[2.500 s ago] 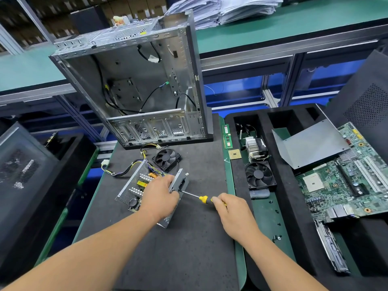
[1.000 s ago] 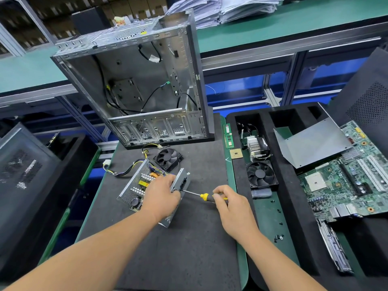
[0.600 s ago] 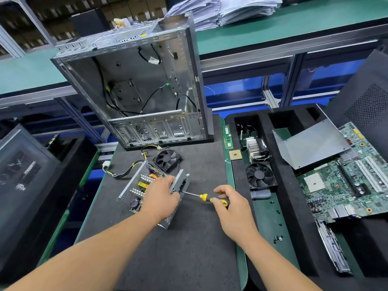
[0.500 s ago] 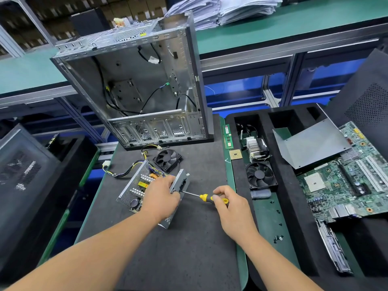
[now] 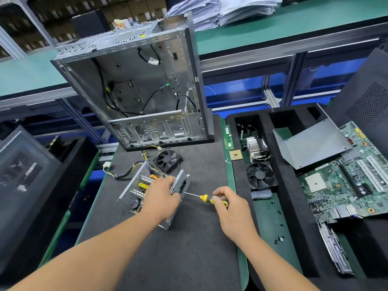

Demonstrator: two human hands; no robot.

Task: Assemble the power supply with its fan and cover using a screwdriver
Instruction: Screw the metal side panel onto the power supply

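Centrally on the dark surface (image 5: 189, 259), the open power supply (image 5: 136, 192) lies with its circuit board exposed and its socket end plate raised toward the right. Left hand (image 5: 160, 199) rests over it, its fingers curled round the end plate's edge. Right hand (image 5: 230, 208) pinches the yellow-and-black handle of the screwdriver (image 5: 204, 198), whose shaft runs left to touch the end plate. Just behind the supply lies a loose black fan (image 5: 167, 159), with an empty metal computer case (image 5: 142, 87) standing beyond it.
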